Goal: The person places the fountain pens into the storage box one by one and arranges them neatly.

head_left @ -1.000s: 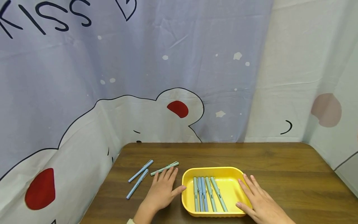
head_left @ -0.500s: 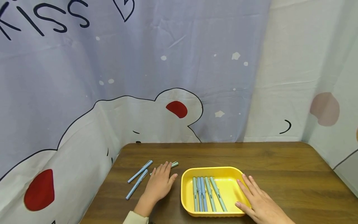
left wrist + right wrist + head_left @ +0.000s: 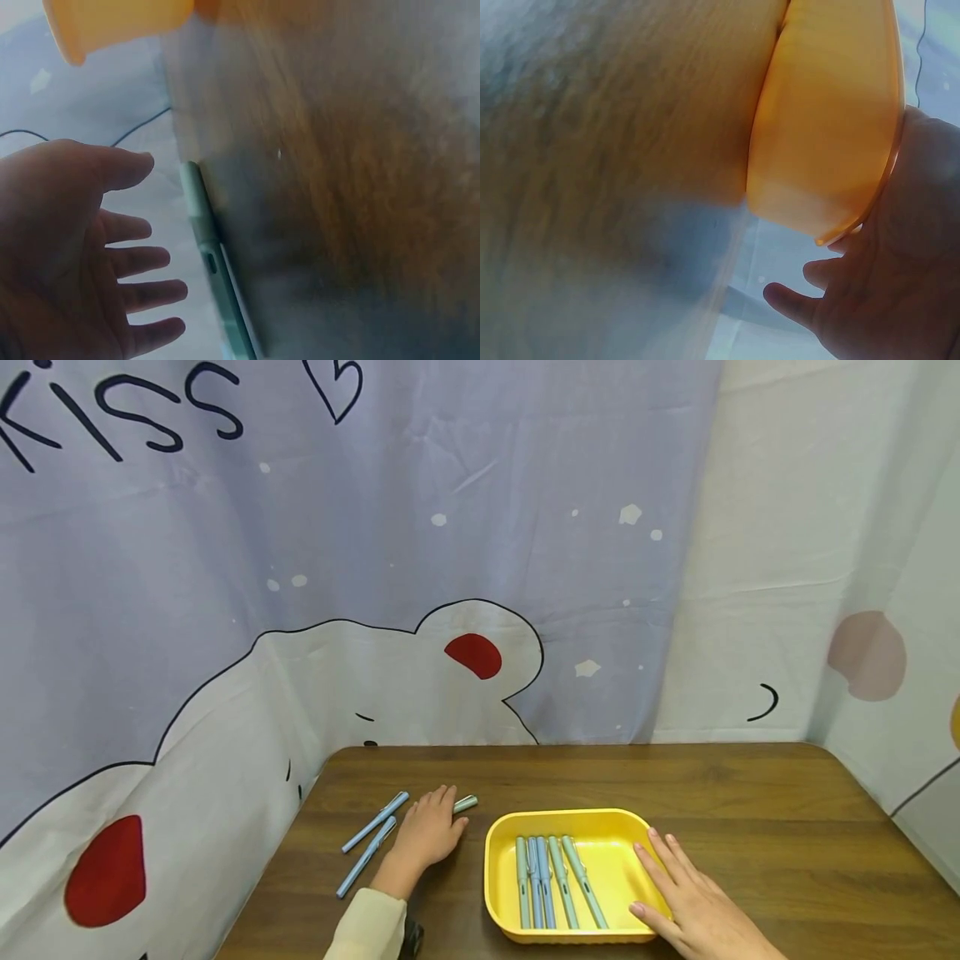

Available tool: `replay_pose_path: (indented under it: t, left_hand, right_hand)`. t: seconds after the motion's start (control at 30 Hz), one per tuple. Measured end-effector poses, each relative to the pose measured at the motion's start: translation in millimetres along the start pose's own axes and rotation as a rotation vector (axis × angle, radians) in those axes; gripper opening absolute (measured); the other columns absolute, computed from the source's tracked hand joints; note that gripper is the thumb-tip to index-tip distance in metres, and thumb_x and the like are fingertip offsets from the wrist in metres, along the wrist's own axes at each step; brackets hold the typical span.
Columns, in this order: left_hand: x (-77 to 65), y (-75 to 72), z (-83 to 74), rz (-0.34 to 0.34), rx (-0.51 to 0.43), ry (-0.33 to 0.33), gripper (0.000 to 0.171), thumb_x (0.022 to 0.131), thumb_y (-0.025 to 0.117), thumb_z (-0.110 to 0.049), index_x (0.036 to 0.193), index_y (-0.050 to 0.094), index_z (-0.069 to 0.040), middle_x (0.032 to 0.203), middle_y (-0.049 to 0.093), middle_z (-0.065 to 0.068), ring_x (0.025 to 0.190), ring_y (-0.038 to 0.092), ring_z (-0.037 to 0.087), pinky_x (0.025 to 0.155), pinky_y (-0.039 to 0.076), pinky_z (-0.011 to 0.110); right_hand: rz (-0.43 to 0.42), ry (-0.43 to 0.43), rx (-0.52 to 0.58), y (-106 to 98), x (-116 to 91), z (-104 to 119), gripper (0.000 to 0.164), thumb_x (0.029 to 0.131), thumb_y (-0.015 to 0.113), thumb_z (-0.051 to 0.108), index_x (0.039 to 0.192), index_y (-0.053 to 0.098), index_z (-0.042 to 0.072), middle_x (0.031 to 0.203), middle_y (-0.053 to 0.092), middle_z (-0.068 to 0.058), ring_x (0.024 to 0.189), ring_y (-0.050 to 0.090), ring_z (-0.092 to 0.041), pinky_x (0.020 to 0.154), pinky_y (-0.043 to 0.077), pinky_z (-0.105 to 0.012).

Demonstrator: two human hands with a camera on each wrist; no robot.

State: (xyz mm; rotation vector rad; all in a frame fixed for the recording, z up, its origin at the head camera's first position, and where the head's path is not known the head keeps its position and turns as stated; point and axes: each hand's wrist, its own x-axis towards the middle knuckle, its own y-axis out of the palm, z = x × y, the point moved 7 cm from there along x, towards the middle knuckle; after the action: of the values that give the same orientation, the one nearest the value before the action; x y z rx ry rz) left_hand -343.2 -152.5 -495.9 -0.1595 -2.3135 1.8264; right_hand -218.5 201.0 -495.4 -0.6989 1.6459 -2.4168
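My left hand is over a light green pen on the table, hiding most of it in the head view. In the left wrist view the fingers are spread and slightly bent, with a gap between their tips and the pen. My right hand lies at the right side of a yellow tray, fingers extended over its rim. Inside the tray, several green and blue pens lie side by side toward the left.
Two blue pens lie left of my left hand on the brown wooden table. Behind the table hangs a printed curtain, which also runs down the left and right sides.
My left hand has moved away from the tray's left edge, up and left over the green pen. My right hand stays at the tray, and the pens lie as before.
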Motion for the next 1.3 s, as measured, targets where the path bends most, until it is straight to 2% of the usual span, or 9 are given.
replay_pose_path:
  t: [0.2, 0.57, 0.7, 0.87, 1.03, 1.3]
  left_hand:
    - [8.5, 8.2, 6.6, 0.049, -0.013, -0.030, 0.064, 0.102, 0.060, -0.038, 0.152, 0.043, -0.001, 0.154, 0.043, 0.022, 0.142, 0.040, 0.042, 0.115, 0.033, 0.059]
    - [10.8, 21.2, 14.5, 0.117, -0.037, -0.083, 0.064, 0.101, 0.061, -0.039, 0.151, 0.045, -0.002, 0.155, 0.042, 0.022, 0.144, 0.036, 0.044, 0.113, 0.033, 0.063]
    - [11.9, 19.8, 12.2, 0.103, -0.005, -0.052, 0.050, 0.103, 0.059, -0.025, 0.145, 0.051, 0.000, 0.150, 0.047, 0.023, 0.139, 0.041, 0.044, 0.107, 0.040, 0.062]
    - [12.1, 14.3, 7.4, 0.087, 0.064, -0.006, 0.039, 0.098, 0.063, -0.003, 0.136, 0.059, 0.000, 0.138, 0.053, 0.021, 0.129, 0.048, 0.040, 0.095, 0.050, 0.057]
    - [11.9, 9.8, 3.9, 0.063, 0.100, 0.005, 0.031, 0.094, 0.068, 0.000, 0.125, 0.067, -0.003, 0.123, 0.060, 0.018, 0.119, 0.054, 0.037, 0.084, 0.055, 0.054]
    - [13.4, 7.7, 1.8, 0.056, 0.112, -0.001, 0.018, 0.092, 0.069, 0.002, 0.109, 0.070, -0.005, 0.109, 0.065, 0.015, 0.105, 0.063, 0.035, 0.078, 0.057, 0.050]
  right_hand:
    - [0.001, 0.003, 0.005, 0, 0, 0, 0.072, 0.096, 0.065, 0.049, 0.152, 0.047, 0.007, 0.160, 0.036, -0.022, 0.141, 0.039, -0.049, 0.095, 0.048, -0.065]
    - [0.021, 0.016, 0.024, 2, 1, 0, 0.070, 0.097, 0.065, 0.047, 0.152, 0.047, 0.006, 0.160, 0.035, -0.023, 0.141, 0.037, -0.051, 0.095, 0.048, -0.065]
    - [0.018, 0.015, 0.024, 1, 1, 0, 0.070, 0.097, 0.065, 0.046, 0.151, 0.047, 0.006, 0.159, 0.035, -0.023, 0.140, 0.038, -0.051, 0.095, 0.048, -0.065]
    - [0.019, 0.019, 0.036, 0, 1, 1, 0.069, 0.097, 0.065, 0.045, 0.152, 0.047, 0.006, 0.160, 0.035, -0.022, 0.141, 0.038, -0.050, 0.095, 0.048, -0.065]
    - [0.016, 0.022, 0.042, -1, 1, 1, 0.069, 0.098, 0.065, 0.045, 0.152, 0.046, 0.007, 0.160, 0.034, -0.022, 0.142, 0.037, -0.049, 0.095, 0.048, -0.065]
    - [0.024, 0.029, 0.048, 0, 1, 0, 0.068, 0.098, 0.064, 0.045, 0.152, 0.047, 0.007, 0.161, 0.034, -0.022, 0.142, 0.037, -0.050, 0.095, 0.048, -0.067]
